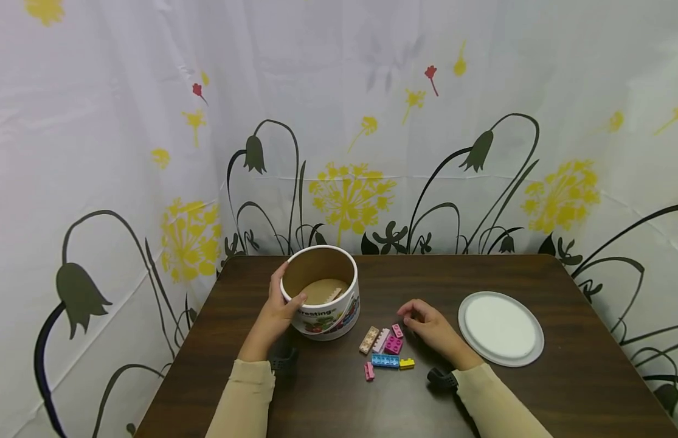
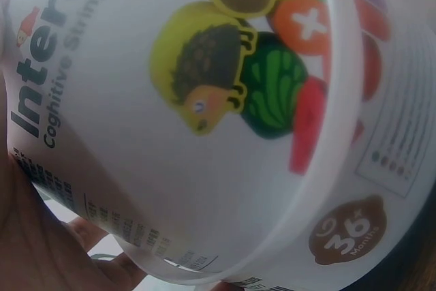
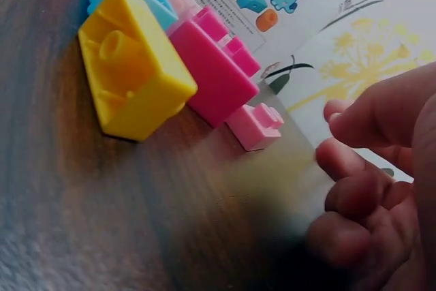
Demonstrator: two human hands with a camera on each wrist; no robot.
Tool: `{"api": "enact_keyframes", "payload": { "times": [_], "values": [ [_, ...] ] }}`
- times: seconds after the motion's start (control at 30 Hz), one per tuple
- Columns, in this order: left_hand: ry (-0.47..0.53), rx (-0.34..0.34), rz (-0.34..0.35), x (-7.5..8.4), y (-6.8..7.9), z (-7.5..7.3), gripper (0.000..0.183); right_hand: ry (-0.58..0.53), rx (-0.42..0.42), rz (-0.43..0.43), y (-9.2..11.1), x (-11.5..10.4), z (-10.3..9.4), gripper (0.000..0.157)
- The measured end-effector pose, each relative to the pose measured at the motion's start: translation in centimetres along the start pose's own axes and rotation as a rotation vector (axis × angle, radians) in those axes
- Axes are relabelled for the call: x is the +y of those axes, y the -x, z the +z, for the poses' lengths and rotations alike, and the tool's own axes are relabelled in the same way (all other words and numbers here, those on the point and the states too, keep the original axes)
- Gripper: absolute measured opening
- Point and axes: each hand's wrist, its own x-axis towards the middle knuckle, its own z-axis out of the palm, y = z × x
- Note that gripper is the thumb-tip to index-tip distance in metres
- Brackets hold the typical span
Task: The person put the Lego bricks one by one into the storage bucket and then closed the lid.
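My left hand [image 1: 280, 307] grips the rim of a round white tub [image 1: 328, 322], thumb over the near edge and fingers on its left side. Printed fruit, a hedgehog and lettering cover the tub's wall [image 2: 204, 189] in the left wrist view. Inside lies a pale pink toy brick [image 1: 334, 294]. My right hand [image 1: 434, 331] hovers low over the table, fingers loosely bent, with nothing in them. Just left of it are a small pink brick [image 1: 397, 331], a magenta brick [image 1: 393, 345], a yellow brick [image 3: 133, 66] and a blue brick [image 1: 385, 361].
A beige brick [image 1: 368, 340], a light pink brick [image 1: 380, 340] and another pink brick [image 1: 369, 371] lie in the same cluster. A round white lid [image 1: 501, 328] rests right of my right hand. Behind the dark wooden table [image 1: 328, 404] hangs a flower-patterned curtain [image 1: 349, 109].
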Motion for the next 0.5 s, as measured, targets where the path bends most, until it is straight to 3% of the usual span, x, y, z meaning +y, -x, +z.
{"api": "enact_keyframes", "payload": {
  "times": [0.37,0.5],
  "values": [
    [-0.023,0.006,-0.010,0.2,0.1,-0.1,0.096,0.012,-0.191,0.035,0.2,-1.3,-0.8,0.050],
    [-0.010,0.003,-0.006,0.1,0.1,0.0,0.096,0.062,-0.230,0.012,0.2,-0.8,-1.0,0.053]
  ]
}}
